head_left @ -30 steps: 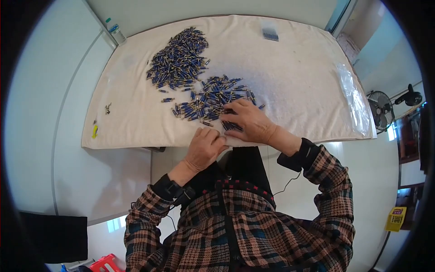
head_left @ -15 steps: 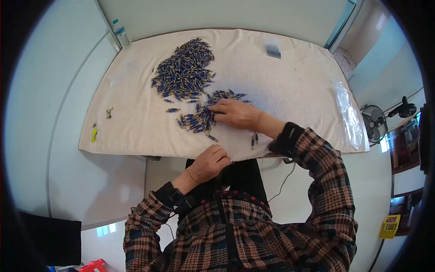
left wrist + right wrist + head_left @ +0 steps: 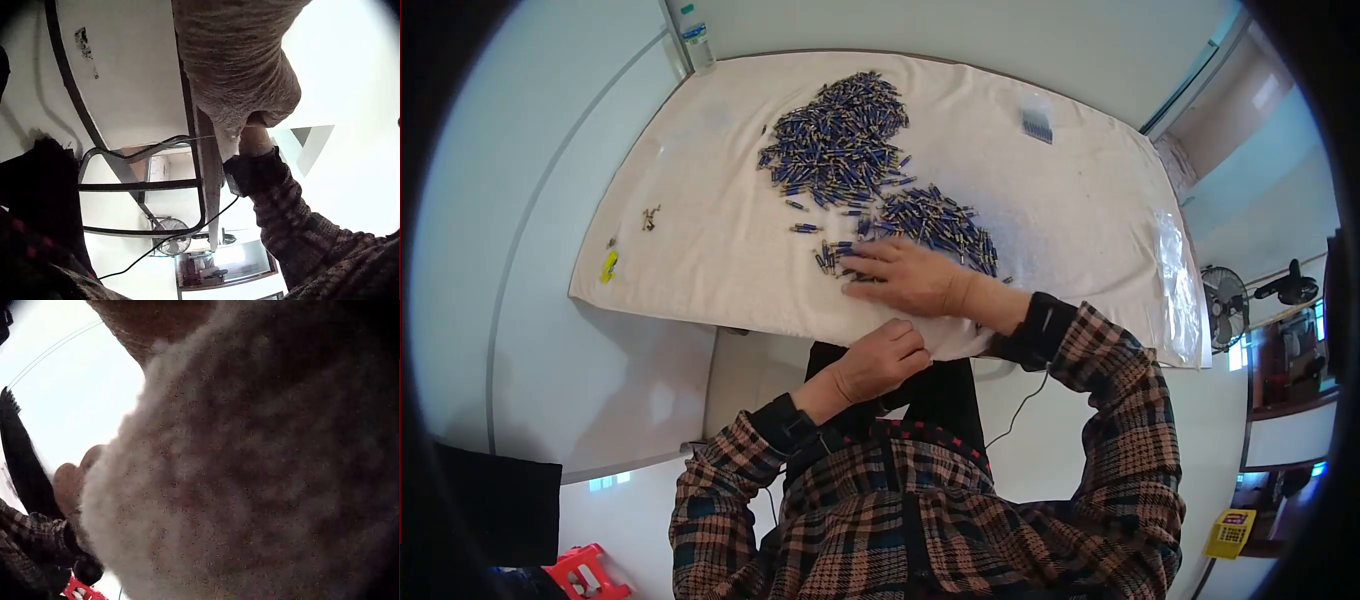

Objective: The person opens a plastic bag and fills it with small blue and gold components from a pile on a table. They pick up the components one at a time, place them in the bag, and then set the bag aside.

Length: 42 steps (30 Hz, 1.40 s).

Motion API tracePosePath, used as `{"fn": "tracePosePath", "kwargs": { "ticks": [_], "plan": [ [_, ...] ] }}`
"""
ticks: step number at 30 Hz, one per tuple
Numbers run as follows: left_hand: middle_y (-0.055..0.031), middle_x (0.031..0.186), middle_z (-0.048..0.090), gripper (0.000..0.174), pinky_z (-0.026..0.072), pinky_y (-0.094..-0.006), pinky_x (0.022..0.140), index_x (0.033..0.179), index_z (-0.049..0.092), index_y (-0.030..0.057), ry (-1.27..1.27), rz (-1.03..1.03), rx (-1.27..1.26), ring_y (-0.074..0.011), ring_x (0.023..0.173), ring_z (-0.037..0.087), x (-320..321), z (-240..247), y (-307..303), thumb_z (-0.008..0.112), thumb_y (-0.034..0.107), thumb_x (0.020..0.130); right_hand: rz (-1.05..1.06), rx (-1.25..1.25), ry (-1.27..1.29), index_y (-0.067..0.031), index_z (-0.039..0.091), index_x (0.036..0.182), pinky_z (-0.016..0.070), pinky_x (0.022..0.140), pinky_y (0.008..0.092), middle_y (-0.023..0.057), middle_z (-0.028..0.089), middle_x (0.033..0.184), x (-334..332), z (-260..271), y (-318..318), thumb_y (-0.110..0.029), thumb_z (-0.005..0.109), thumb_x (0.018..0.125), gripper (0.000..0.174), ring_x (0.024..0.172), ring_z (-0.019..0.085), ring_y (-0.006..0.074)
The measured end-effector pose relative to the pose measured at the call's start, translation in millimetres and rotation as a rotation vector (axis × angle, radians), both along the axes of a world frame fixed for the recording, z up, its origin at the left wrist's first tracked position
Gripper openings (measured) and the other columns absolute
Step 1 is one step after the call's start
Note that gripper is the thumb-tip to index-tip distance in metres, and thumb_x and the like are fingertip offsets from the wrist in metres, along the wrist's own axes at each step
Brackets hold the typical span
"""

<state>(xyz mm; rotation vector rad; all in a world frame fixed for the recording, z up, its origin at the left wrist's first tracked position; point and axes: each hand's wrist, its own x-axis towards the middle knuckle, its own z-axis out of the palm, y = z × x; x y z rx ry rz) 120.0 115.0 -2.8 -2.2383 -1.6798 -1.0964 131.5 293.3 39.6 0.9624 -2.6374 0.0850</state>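
Many small blue cylindrical pieces with brass-coloured ends lie on a cream towel-like cloth. They form a large heap toward the back and a smaller, flatter heap nearer the person. Over the front left part of the smaller heap, my right hand reaches with extended fingers, slightly blurred, covering some of the pieces. At the table's front edge my left hand pinches the cloth's border with curled fingers. Fuzzy cloth fills most of the right wrist view, and left-hand fingers show beyond it.
A small bundle of pins lies at the back right, clear plastic film along the right edge. A yellow item and small metal bits sit at the left. A bottle stands by the back left corner.
My right hand has gone from beside the left hand at the front edge to the heap's far side, then back toward its front left. The left hand has stayed at the cloth's edge.
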Motion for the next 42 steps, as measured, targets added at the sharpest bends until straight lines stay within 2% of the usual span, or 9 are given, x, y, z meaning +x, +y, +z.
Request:
{"fn": "tracePosePath", "kwargs": {
  "ticks": [6, 9, 12, 16, 19, 28, 32, 40, 42],
  "plan": [
    [-0.0070, 0.081, 0.053, 0.015, 0.0451, -0.0338, 0.071, 0.085, 0.058, 0.0061, -0.025, -0.001, 0.009, -0.0263, 0.078, 0.051, 1.4, 6.5, -3.2, 0.066, 0.007, 0.072, -0.190, 0.172, 0.078, -0.0139, 0.061, 0.115, 0.0411, 0.099, 0.0396, 0.0098, 0.051, 0.133, -27.5, 14.7, 35.1, -0.016, 0.058, 0.081, 0.034, 0.121, 0.048, 0.0298],
    [-0.0070, 0.081, 0.053, 0.015, 0.0452, -0.0335, 0.071, 0.086, 0.059, 0.0058, -0.030, -0.001, 0.015, -0.0263, 0.078, 0.051, -1.6, 11.1, -1.0, 0.066, 0.006, 0.072, -0.326, -0.413, -0.033, -0.0098, 0.064, 0.108, 0.0480, 0.089, 0.0363, 0.0131, 0.055, 0.126, -9.8, 34.2, 42.6, -0.012, 0.059, 0.085, 0.024, 0.108, 0.057, 0.0302],
    [-0.0070, 0.081, 0.053, 0.015, 0.0453, -0.0331, 0.070, 0.086, 0.059, 0.0056, -0.031, -0.006, 0.000, -0.0262, 0.078, 0.051, 1.6, 10.0, -2.9, 0.065, 0.006, 0.073, -0.609, -0.473, -0.370, -0.0054, 0.064, 0.101, 0.0522, 0.076, 0.0378, 0.0149, 0.060, 0.115, 39.0, 65.4, 52.7, -0.016, 0.064, 0.084, 0.020, 0.091, 0.062, 0.0312],
    [-0.0068, 0.081, 0.053, 0.014, 0.0456, -0.0327, 0.070, 0.087, 0.059, 0.0054, -0.021, 0.037, 0.007, -0.0259, 0.078, 0.052, 2.3, 8.6, -1.3, 0.065, 0.005, 0.073, -0.723, -0.300, -0.462, -0.0051, 0.063, 0.103, 0.0521, 0.070, 0.0415, 0.0168, 0.058, 0.108, 101.0, 48.7, 42.3, -0.022, 0.070, 0.078, 0.031, 0.082, 0.062, 0.0323],
    [-0.0067, 0.081, 0.053, 0.016, 0.0459, -0.0326, 0.070, 0.088, 0.060, 0.0050, -0.004, 0.054, -0.014, -0.0254, 0.078, 0.052, 3.7, 7.4, -1.2, 0.065, 0.005, 0.073, -0.879, -0.279, -0.237, -0.0051, 0.062, 0.106, 0.0517, 0.069, 0.0417, 0.0189, 0.054, 0.103, 124.9, 35.8, 18.9, -0.022, 0.072, 0.075, 0.037, 0.080, 0.061, 0.0343],
    [-0.0062, 0.081, 0.053, 0.016, 0.0457, -0.0329, 0.071, 0.086, 0.060, 0.0057, -0.001, 0.047, -0.017, -0.0250, 0.079, 0.052, 5.9, 10.1, -1.2, 0.067, 0.005, 0.071, -0.742, -0.400, -0.300, -0.0045, 0.063, 0.105, 0.0500, 0.073, 0.0419, 0.0201, 0.054, 0.099, 114.8, 21.1, 46.0, -0.009, 0.066, 0.070, 0.035, 0.083, 0.060, 0.0381],
    [-0.0062, 0.080, 0.053, 0.016, 0.0453, -0.0330, 0.071, 0.085, 0.059, 0.0060, 0.008, 0.040, -0.023, -0.0252, 0.079, 0.051, 3.5, 10.2, -3.3, 0.066, 0.005, 0.071, -0.686, -0.376, -0.239, -0.0036, 0.066, 0.091, 0.0485, 0.076, 0.0442, 0.0213, 0.059, 0.087, 90.8, 15.3, 54.1, -0.005, 0.063, 0.067, 0.025, 0.081, 0.058, 0.0390],
    [-0.0064, 0.080, 0.053, 0.016, 0.0447, -0.0340, 0.072, 0.084, 0.057, 0.0058, 0.010, 0.003, -0.033, -0.0261, 0.078, 0.051, 2.2, 10.3, -3.2, 0.065, 0.004, 0.071, -0.676, -0.254, -0.207, 0.0010, 0.067, 0.086, 0.0517, 0.068, 0.0383, 0.0144, 0.066, 0.074, 51.2, 20.5, 85.6, -0.002, 0.066, 0.067, 0.019, 0.071, 0.063, 0.0319],
    [-0.0073, 0.081, 0.053, 0.017, 0.0446, -0.0344, 0.073, 0.086, 0.057, 0.0057, 0.017, 0.006, -0.049, -0.0265, 0.079, 0.051, 2.2, 11.5, -2.5, 0.066, 0.006, 0.071, -0.709, -0.636, -0.272, -0.0001, 0.068, 0.084, 0.0524, 0.068, 0.0370, 0.0158, 0.067, 0.075, 41.6, 21.7, 83.6, -0.007, 0.067, 0.070, 0.016, 0.070, 0.065, 0.0306]
  ]
}}
